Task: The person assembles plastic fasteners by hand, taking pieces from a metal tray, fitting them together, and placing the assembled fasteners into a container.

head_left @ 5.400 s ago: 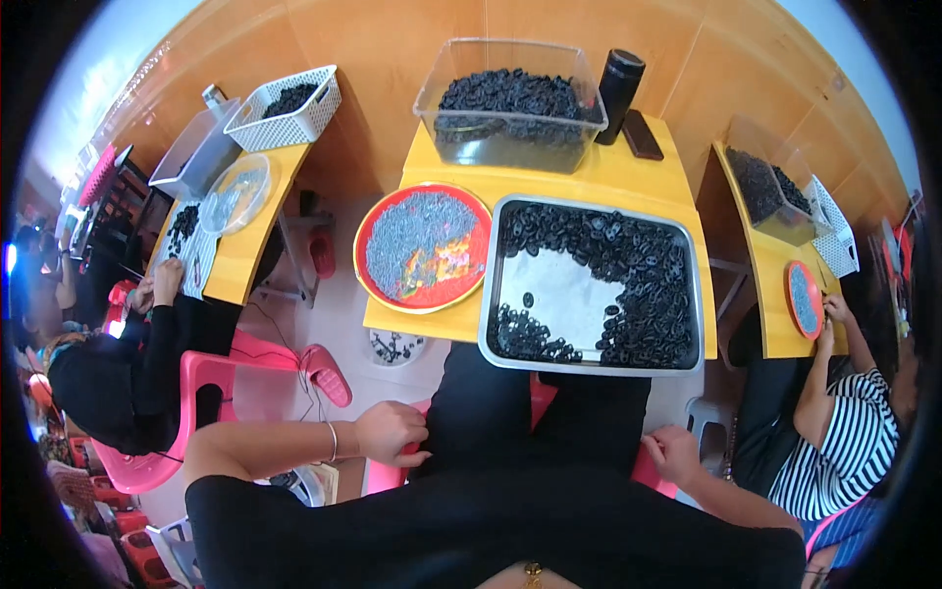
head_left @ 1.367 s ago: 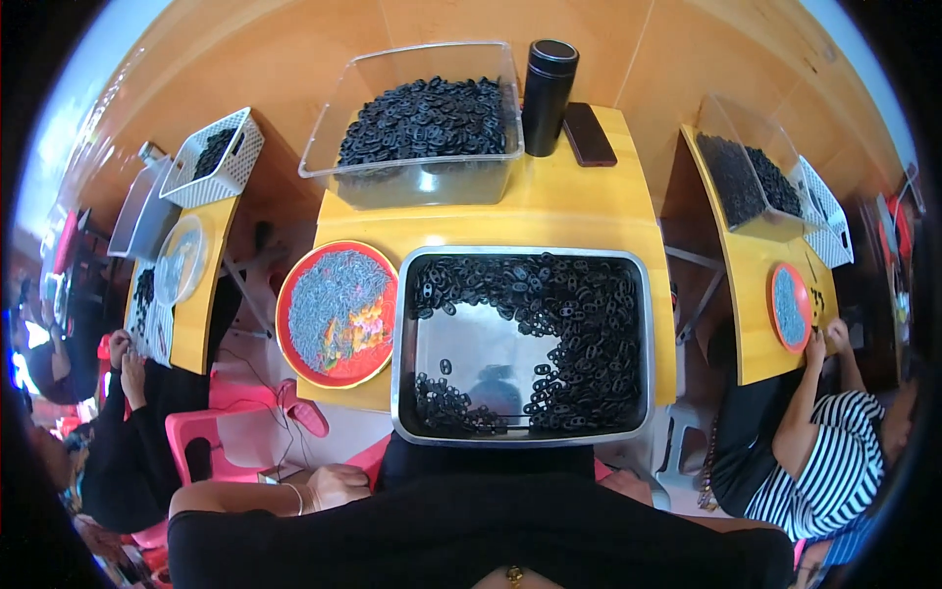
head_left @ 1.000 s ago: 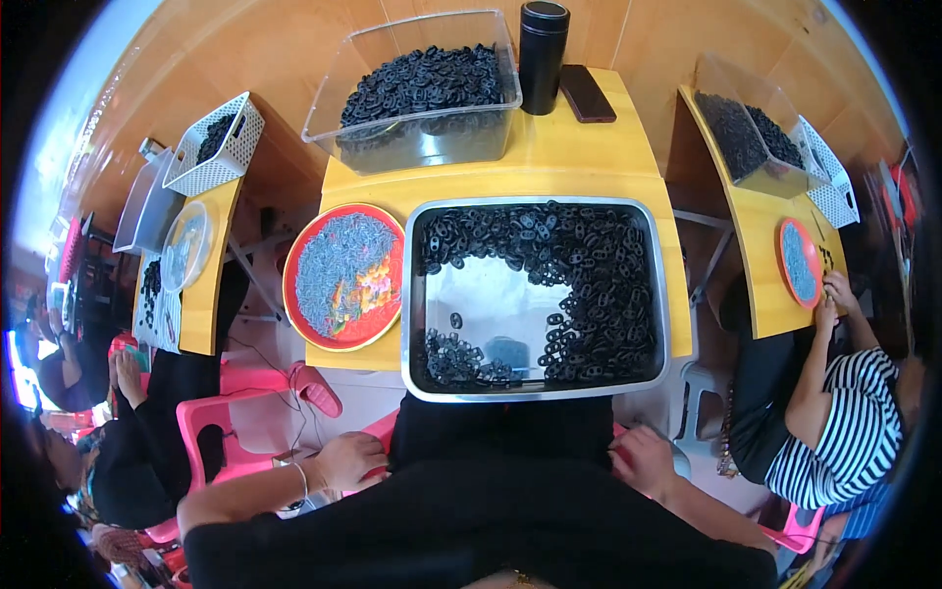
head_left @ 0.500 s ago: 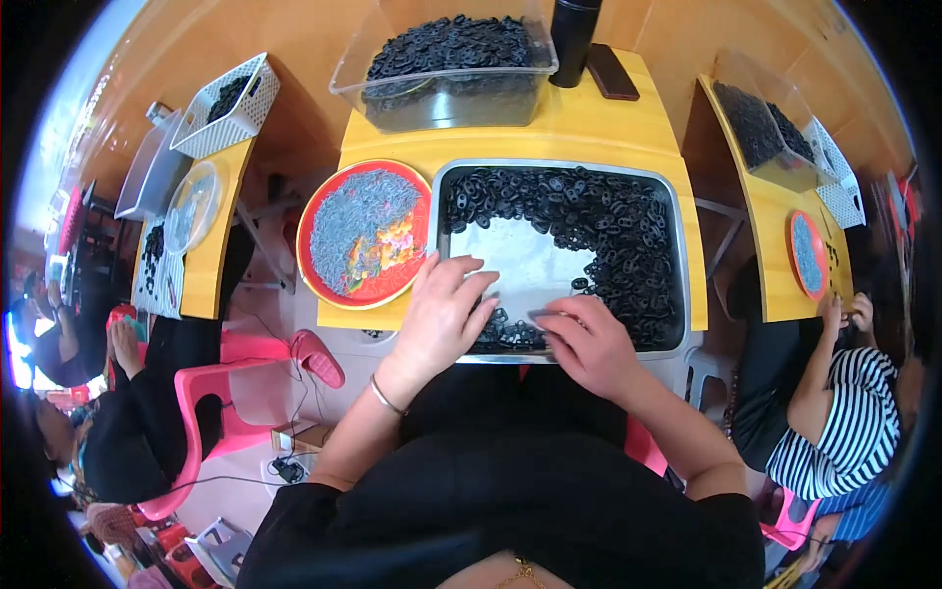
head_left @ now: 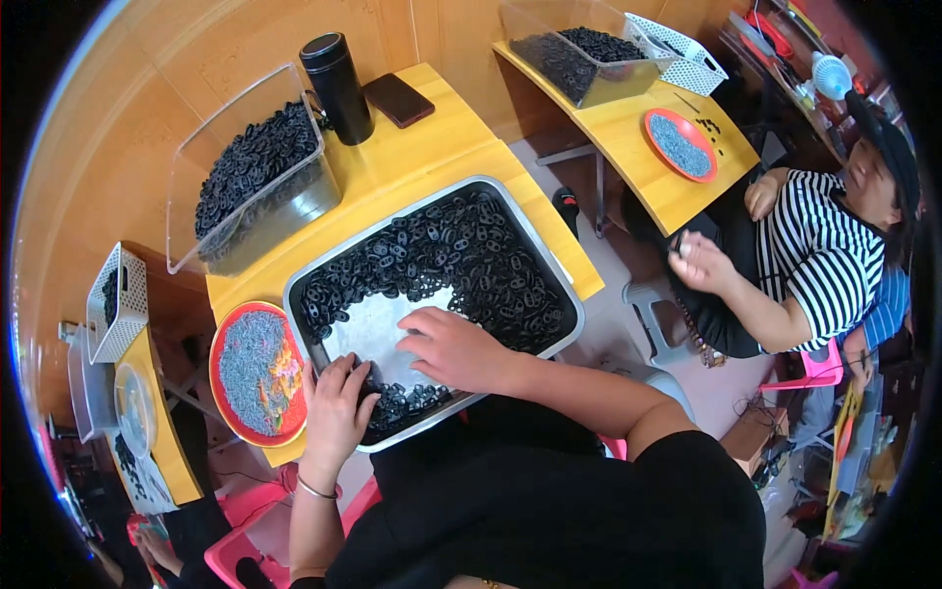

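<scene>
Loosely heaped, glossy black two-holed ovals line the silvery tray.

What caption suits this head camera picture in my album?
Left hand and right hand at a silver tray of black pieces, beside a red plate.

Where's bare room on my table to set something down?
The yellow table is bare between the phone and metal tray, and in a strip between the clear bin and tray. It's crowded at left by the red plate, and the tray's right side is packed with black pieces.
</scene>
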### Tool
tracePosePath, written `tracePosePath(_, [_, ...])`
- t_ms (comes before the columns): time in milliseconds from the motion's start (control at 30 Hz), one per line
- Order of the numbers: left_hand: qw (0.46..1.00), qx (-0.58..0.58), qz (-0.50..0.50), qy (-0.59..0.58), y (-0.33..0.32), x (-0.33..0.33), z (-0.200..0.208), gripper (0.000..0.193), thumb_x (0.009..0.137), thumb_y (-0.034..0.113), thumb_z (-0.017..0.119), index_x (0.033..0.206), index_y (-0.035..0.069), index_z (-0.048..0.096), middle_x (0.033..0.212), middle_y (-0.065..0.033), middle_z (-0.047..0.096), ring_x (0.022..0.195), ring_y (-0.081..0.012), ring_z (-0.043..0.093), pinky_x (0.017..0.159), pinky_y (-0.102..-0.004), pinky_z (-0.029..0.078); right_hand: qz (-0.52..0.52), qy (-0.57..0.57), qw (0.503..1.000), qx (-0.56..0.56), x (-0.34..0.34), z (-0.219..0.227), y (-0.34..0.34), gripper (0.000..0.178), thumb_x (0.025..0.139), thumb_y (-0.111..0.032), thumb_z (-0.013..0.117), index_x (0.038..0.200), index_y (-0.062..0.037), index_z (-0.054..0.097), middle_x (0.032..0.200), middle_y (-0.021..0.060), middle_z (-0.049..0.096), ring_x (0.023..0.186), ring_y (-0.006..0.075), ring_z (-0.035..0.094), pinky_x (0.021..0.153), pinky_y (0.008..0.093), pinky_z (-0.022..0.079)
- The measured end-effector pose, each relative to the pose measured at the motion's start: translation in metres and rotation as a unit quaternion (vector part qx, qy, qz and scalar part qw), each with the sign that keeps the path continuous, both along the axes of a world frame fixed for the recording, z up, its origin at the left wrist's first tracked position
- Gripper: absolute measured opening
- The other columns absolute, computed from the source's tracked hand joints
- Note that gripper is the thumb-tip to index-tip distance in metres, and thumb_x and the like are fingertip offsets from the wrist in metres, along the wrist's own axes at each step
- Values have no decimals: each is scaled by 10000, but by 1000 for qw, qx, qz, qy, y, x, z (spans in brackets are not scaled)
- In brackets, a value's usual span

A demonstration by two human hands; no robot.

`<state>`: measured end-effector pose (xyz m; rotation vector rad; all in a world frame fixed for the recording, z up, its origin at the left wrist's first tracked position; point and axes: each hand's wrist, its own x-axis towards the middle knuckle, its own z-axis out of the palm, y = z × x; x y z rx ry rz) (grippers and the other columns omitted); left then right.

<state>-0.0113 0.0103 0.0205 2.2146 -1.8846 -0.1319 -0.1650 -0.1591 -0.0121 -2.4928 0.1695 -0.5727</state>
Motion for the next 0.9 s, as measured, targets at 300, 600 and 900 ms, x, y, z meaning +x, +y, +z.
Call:
tracePosePath(300, [999, 14, 0, 47, 1, 14, 5, 401, 754, 157, 648, 1131, 56, 553, 1077, -124, 579, 1030, -263, 536, 1043, -477, 228, 52, -19, 998, 35, 13, -3, 18, 233, 737, -133, 662, 936, -33, 593, 1088, 126, 523, 1028, 285, 509, 864, 356, 439])
tracePosePath(600, [941, -164, 101, 277, -8, -10, 5, 227, 816, 23, 560, 1040, -6, 584, 1059, -163, 597, 1015, -295, 560, 903, -357, 423, 8, -53, 954, 296, -6, 8, 15, 195, 849, -107, 557, 1022, -33, 608, 1002, 105, 601, 940, 240, 584, 826, 323, 458])
tracePosePath(900, [378, -144, 51, 913, -136, -115, -6, 521, 974, 369, 290, 1214, -59, 464, 1290, -184, 465, 1247, -268, 391, 1093, -387, 223, -125, -438, 515, 726, -66, 2, -43, 420, 947, -276, 416, 1252, 12, 427, 1233, 130, 507, 1174, 220, 471, 1019, 330, 356])
